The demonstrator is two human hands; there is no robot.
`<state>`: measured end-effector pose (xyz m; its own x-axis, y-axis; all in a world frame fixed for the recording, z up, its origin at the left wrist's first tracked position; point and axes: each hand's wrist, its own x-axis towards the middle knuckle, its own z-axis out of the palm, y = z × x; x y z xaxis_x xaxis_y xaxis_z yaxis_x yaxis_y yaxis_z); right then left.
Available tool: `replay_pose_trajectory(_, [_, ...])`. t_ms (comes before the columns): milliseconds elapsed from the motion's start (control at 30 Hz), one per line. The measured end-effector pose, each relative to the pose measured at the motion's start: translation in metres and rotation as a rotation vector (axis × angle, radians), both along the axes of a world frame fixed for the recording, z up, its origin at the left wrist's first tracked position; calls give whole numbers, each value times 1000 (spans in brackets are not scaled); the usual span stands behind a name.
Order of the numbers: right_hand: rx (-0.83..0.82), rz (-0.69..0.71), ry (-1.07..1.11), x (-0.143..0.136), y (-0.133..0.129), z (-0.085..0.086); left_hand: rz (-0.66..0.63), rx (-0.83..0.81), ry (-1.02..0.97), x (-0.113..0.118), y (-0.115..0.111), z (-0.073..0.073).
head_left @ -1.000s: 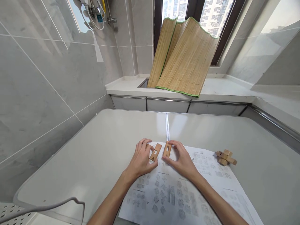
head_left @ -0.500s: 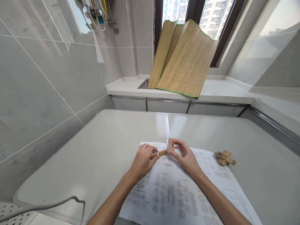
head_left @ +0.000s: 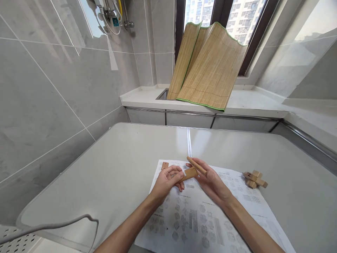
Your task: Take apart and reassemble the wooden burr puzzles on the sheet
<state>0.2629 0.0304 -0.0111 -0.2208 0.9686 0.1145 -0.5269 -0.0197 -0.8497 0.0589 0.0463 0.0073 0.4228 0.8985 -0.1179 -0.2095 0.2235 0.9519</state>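
Observation:
My left hand [head_left: 168, 179] pinches a flat wooden piece [head_left: 190, 173] over the printed sheet [head_left: 184, 207]. In my right hand [head_left: 210, 179] is a second wooden piece [head_left: 197, 166], tilted, its lower end at the fingers. The two pieces meet or overlap in view; whether they touch is unclear. Just beyond my left fingers, a small wooden piece [head_left: 165, 165] lies on the sheet's upper left corner. An assembled wooden block puzzle [head_left: 255, 179] sits at the sheet's right edge.
The pale table [head_left: 105, 168] holds the sheet. A grey cable [head_left: 63, 223] curves over a perforated white surface [head_left: 18, 240] at the lower left. Behind the table, a folded bamboo mat [head_left: 210, 70] leans against the window above a white ledge [head_left: 142, 100].
Both hands have turned and come closer together. The piece in my right hand went from upright to slanted. A piece now shows on the sheet beyond my left hand.

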Motion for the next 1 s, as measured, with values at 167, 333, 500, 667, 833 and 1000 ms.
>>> replay_pose_trajectory(167, [22,7,-164,2,2,2,35,-155,-65,0,0,0])
replay_pose_trajectory(333, [122,17,-295,9,5,6,65,-205,-100,-2,3,-3])
replay_pose_trajectory(500, [200,4,-389,13,4,13,67,-219,-102,-3,4,-4])
replay_pose_trajectory(667, [196,20,-414,12,0,19,70,-224,-143,-4,4,-3])
replay_pose_trajectory(833, [182,4,-456,10,-4,23,48,-203,-184,-5,4,-5])
replay_pose_trajectory(1000, [197,-9,-468,9,-8,24,34,-198,-196,-5,2,-4])
